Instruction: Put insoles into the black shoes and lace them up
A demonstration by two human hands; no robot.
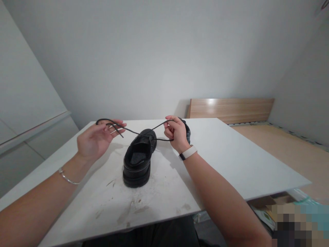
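A black shoe (137, 159) stands on the white table in front of me, heel toward me and toe pointing away. Its black shoelace (130, 130) runs out from the top to both sides. To the left of the shoe, my left hand (96, 140) holds one stretch of lace at the thumb, fingers partly stretched, with a loose end hanging past the fingertips. My right hand (177, 133), fingers curled, grips the lace on the right, where two strands run back to the shoe. A second black shoe (188, 132) is mostly hidden behind this hand.
Brownish smudges mark the white table (161, 202) near its front edge. Beyond its right side lies a bed base (277, 140) with a wooden headboard (231, 108). A pale wall rises behind the table. Boxes (272, 204) sit below the table at lower right, beside a pixelated patch.
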